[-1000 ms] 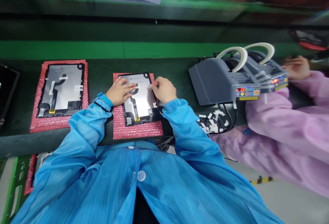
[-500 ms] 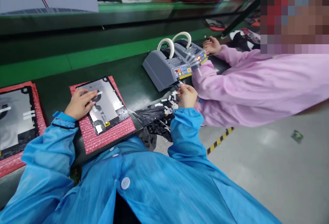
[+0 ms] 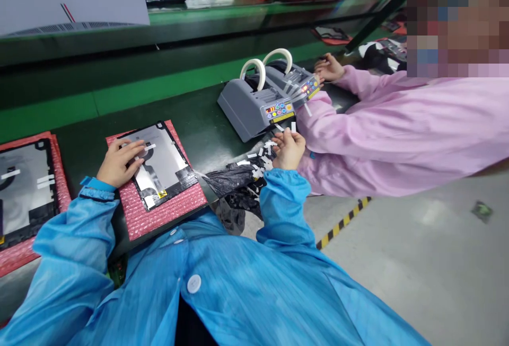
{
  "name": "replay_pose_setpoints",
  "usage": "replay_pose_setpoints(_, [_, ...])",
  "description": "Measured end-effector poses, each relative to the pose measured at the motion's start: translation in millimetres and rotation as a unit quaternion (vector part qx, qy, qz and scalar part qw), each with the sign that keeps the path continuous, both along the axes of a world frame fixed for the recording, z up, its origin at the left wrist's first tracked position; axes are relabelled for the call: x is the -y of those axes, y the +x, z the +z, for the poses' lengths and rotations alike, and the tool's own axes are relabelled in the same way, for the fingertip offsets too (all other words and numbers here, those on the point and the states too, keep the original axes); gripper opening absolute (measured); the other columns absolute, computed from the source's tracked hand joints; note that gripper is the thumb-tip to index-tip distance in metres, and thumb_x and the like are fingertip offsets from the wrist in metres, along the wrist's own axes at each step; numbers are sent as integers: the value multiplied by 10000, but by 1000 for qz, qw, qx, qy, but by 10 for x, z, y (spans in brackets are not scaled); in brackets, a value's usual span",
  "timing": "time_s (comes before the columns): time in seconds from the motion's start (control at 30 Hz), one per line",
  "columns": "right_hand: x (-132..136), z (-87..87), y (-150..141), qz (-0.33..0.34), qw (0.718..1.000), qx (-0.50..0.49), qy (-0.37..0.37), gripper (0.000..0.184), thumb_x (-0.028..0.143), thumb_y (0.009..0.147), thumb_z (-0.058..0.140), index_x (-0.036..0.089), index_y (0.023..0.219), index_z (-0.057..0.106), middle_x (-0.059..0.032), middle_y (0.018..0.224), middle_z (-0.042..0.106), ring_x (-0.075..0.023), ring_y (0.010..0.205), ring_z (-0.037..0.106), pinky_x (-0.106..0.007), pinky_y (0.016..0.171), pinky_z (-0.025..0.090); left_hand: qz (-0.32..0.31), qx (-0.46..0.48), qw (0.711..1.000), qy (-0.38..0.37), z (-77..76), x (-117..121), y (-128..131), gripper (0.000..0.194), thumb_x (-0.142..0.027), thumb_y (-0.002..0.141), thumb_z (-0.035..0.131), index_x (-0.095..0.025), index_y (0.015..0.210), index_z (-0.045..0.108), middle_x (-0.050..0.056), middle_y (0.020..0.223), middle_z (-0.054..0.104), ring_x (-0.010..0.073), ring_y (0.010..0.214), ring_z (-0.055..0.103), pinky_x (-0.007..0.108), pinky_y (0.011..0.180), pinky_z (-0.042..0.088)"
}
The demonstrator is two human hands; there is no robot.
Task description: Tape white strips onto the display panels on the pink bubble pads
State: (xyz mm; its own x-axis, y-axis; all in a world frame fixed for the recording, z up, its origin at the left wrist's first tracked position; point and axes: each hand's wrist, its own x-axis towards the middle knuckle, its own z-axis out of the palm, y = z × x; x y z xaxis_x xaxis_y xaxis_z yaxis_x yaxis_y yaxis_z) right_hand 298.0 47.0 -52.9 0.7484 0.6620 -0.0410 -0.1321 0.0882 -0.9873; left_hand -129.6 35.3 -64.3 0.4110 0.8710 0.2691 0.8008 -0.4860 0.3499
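Note:
My left hand (image 3: 119, 163) lies on the upper left of a flat tablet screen panel (image 3: 169, 152), its fingers stretched out and resting on the surface. The panel is silver with a black border and lies on pink bubble wrap (image 3: 147, 224). My right hand (image 3: 288, 150) is closed, with a short white tape strip (image 3: 293, 127) standing up from its fingertips. Just above that hand is the front of a grey tape dispenser (image 3: 242, 113), where another short strip sticks out. Below the dispenser, several white tape pieces (image 3: 256, 166) cling to a black plastic bag (image 3: 230, 179).
A second tape dispenser (image 3: 296, 78) stands behind the first. At the right, a co-worker's pink sleeve (image 3: 358, 123) reaches close to my right hand. Another panel (image 3: 26, 187) lies on bubble wrap at the left. A green ledge (image 3: 131, 89) runs along the back.
My right hand was at the dispenser's outlet; now a tape strip shows upright in its fingers, and a new strip end sticks out of the dispenser. My left hand stays on the panel.

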Motion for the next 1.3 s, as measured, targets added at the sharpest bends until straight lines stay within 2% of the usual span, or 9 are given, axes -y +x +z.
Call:
replay_pose_setpoints(0.27, [-120,8,35,-20,1000,1,-13,369,214,657,651,232,832,328,79,644,529,-71,514,524,-155,418,320,10,5,1000,18,11,3,-11,370,-446,839,430,-233,1034,662,77,1218,636,318,1126,498,523,989,358])
replay_pose_setpoints(0.43, [32,24,-29,-38,987,144,55,438,199,669,653,256,897,283,105,664,520,-85,616,577,-237,633,479,56,57,996,41,130,70,140,310,-429,838,464,-225,950,668,90,1133,669,292,1055,549,506,970,365])
replay_pose_setpoints(0.5, [157,86,-189,39,980,178,84,480,232,665,681,263,937,286,96,688,544,-97,650,594,-267,682,494,81,90,992,35,228,148,349,292,-418,845,470,-218,926,666,83,1057,690,267,997,574,476,948,386])
replay_pose_setpoints(0.6, [298,211,-589,241,955,146,91,545,253,624,741,268,965,316,82,706,567,-107,633,589,-270,643,492,54,139,989,-22,398,244,765,296,-425,855,475,-203,908,663,63,941,699,218,899,595,397,875,435])
replay_pose_setpoints(0.67, [335,291,-899,359,926,94,68,546,244,601,768,266,949,348,78,710,558,-101,609,579,-248,599,478,27,165,984,-63,485,254,996,311,-447,855,491,-194,920,658,56,915,691,192,865,591,353,837,445])
replay_pose_setpoints(0.77, [322,367,-1282,465,884,30,20,526,217,575,793,256,905,386,78,712,537,-81,568,558,-217,544,453,11,189,977,-96,528,234,1134,274,-431,841,532,-181,815,640,38,826,674,165,807,580,319,816,439])
replay_pose_setpoints(0.87, [270,369,-1466,509,860,16,-3,518,210,556,804,252,878,401,80,705,538,-78,558,554,-216,538,457,26,205,970,-128,488,249,1079,254,-375,837,542,-174,689,589,21,746,649,145,739,566,293,765,441])
replay_pose_setpoints(1.03, [189,278,-1492,494,868,41,-2,489,275,581,788,248,872,397,71,700,578,-96,631,602,-222,595,475,98,235,955,-153,399,292,978,213,-311,824,541,-166,671,573,12,726,628,138,723,552,274,710,436])
replay_pose_setpoints(1.3, [152,164,-1620,514,857,27,-1,500,305,564,770,251,857,367,102,607,556,-81,540,553,-208,542,443,118,264,943,-163,314,279,994,197,-299,817,552,-172,666,556,-1,693,604,132,703,537,267,689,432])
